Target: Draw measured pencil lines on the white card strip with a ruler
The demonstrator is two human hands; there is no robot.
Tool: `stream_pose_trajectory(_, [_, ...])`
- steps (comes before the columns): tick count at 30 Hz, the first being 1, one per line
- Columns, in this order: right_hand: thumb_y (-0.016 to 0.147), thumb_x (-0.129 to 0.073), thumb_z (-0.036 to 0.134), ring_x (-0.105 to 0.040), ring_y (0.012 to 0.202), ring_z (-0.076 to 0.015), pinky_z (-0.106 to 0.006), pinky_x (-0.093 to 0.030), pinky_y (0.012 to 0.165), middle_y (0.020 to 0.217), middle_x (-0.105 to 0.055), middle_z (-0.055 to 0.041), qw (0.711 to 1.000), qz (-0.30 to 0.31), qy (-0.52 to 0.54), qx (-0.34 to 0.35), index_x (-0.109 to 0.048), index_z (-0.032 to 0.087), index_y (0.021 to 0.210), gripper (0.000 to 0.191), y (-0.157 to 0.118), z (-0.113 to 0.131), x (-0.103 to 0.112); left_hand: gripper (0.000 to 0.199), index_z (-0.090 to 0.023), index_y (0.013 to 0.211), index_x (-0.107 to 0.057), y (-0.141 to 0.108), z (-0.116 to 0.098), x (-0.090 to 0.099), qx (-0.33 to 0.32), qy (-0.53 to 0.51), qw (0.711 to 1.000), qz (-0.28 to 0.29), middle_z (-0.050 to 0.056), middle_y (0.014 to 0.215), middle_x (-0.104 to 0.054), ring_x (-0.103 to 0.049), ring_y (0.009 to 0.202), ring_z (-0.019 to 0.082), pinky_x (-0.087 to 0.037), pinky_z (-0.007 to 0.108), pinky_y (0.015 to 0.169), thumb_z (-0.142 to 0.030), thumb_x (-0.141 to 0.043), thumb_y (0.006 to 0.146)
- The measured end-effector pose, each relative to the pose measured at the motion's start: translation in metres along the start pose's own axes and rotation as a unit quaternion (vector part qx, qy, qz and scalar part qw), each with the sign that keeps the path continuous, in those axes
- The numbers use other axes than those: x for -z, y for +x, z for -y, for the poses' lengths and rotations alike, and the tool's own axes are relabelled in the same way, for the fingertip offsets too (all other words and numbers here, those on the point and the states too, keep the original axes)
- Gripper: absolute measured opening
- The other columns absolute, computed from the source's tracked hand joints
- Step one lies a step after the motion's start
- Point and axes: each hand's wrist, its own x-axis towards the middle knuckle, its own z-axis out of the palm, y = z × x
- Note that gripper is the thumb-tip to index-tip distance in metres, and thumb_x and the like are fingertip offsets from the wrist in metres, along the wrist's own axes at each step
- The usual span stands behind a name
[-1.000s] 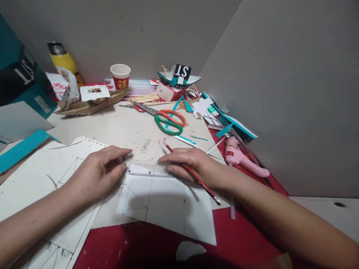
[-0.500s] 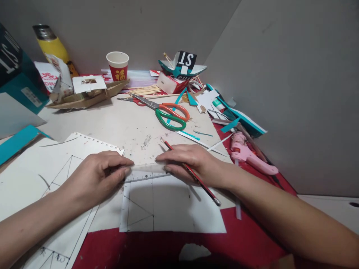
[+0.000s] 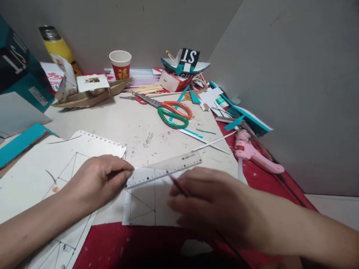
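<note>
My left hand (image 3: 108,175) is closed, thumb and fingertips pinching at the left end of a clear plastic ruler (image 3: 168,167). The ruler slants across the top of a small white card (image 3: 141,201) that bears pencilled lines. Blurred by motion, my right hand (image 3: 204,198) is over the card's right part with a red pencil (image 3: 178,185) in its fingers, the tip pointing up and left. Under my left forearm lies a spiral-torn paper sheet (image 3: 30,168) with a drawn pattern on it.
Scissors with orange and green handles (image 3: 175,112) lie beyond the ruler. A pink glue gun (image 3: 254,155) is at the right on the red cloth (image 3: 269,186). Behind stand a paper cup (image 3: 120,63), a cardboard boat (image 3: 92,95), a teal boat (image 3: 182,69) and a yellow bottle (image 3: 60,48).
My right hand has let go of the ruler and moved down and right, its pencil now pointing over the card. The ruler's right end is uncovered. My left hand stays at its place.
</note>
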Motion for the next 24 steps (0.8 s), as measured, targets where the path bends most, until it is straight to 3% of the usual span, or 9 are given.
stream_pose_trajectory(5, [0.101,-0.059,0.024,-0.059,0.086,-0.02,-0.034,-0.045,0.076,0.096,-0.07,-0.0063,0.998,0.006,-0.039,0.058,-0.067,0.02,0.109,0.012,-0.002,0.013,-0.033,0.023,-0.02,0.094,-0.075,-0.006,0.0,0.0,-0.107,0.1,0.989,-0.018,0.006,0.089,-0.071,-0.067,0.081,0.02,-0.052,0.033,0.068,-0.025,-0.053,0.098])
stream_pose_trajectory(10, [0.101,-0.058,0.022,-0.059,0.089,-0.0215,-0.036,-0.045,0.076,0.106,-0.071,-0.0091,0.994,-0.002,-0.079,0.07,-0.066,0.019,0.112,0.014,-0.003,0.014,-0.043,0.027,-0.022,0.122,-0.068,-0.007,-0.001,-0.005,-0.188,0.11,0.976,0.01,0.009,0.105,-0.066,-0.062,0.089,0.021,-0.05,0.033,0.073,-0.023,-0.049,0.103])
stream_pose_trajectory(16, [0.101,-0.058,0.021,-0.059,0.086,-0.0209,-0.036,-0.044,0.073,0.107,-0.071,-0.0075,0.993,0.007,-0.086,0.079,-0.065,0.019,0.114,0.015,0.0,0.016,-0.037,0.032,-0.023,0.129,-0.065,-0.004,0.008,-0.01,-0.203,0.137,0.969,0.025,0.007,0.102,-0.06,-0.057,0.084,0.021,-0.046,0.032,0.068,-0.026,-0.047,0.103])
stream_pose_trajectory(19, [0.101,-0.057,0.019,-0.059,0.083,-0.0206,-0.037,-0.044,0.07,0.104,-0.072,-0.0052,0.994,-0.012,-0.077,0.073,-0.067,0.019,0.11,0.014,0.002,0.015,-0.036,0.032,-0.023,0.13,-0.065,-0.003,0.006,-0.007,-0.179,0.125,0.975,0.043,0.006,0.099,-0.058,-0.056,0.084,0.021,-0.045,0.032,0.069,-0.026,-0.047,0.103])
stream_pose_trajectory(24, [0.102,-0.057,0.022,-0.059,0.086,-0.0201,-0.035,-0.044,0.07,0.107,-0.072,-0.008,0.993,0.009,-0.091,0.075,-0.067,0.022,0.114,0.016,0.001,0.014,-0.036,0.033,-0.025,0.132,-0.064,-0.004,0.003,-0.004,-0.156,0.106,0.98,0.059,0.007,0.101,-0.06,-0.057,0.089,0.022,-0.046,0.034,0.074,-0.026,-0.049,0.102])
